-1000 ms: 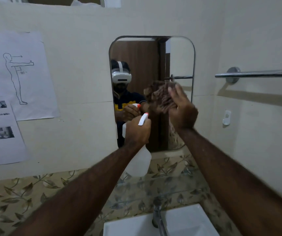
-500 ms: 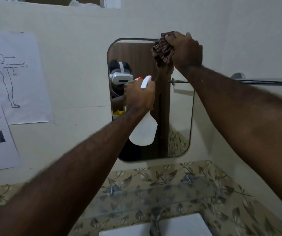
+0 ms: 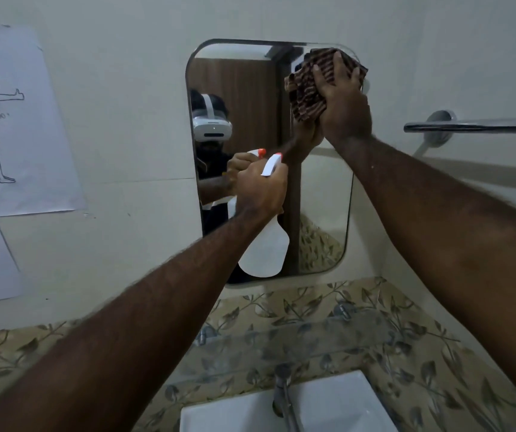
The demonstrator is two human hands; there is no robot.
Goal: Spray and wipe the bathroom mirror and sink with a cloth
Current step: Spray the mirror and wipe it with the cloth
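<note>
Mirror (image 3: 244,98) glass hangs on the pale wall ahead of us, a tall rectangle with rounded corners and a thin frame; we see a brown door and a headset wearer reflected in it. At its top right corner our right hand (image 3: 344,110) presses a brown striped cloth (image 3: 308,92) flat against the glass, fingers spread over the bunched fabric, so that grip is grasping the cloth. Lower, in front of the glass at about its middle, our left hand (image 3: 258,190) has a clenched grip around the neck of a white spray bottle (image 3: 264,251), whose orange-tipped nozzle (image 3: 277,155) points toward the mirror. Below the mirror runs a band of leaf-patterned tile (image 3: 406,338), then the white sink (image 3: 337,410) with its metal tap (image 3: 283,391). To the right a chrome towel bar (image 3: 475,125) is fixed to the wall; to the left, printed paper sheets (image 3: 16,120) are taped up.
</note>
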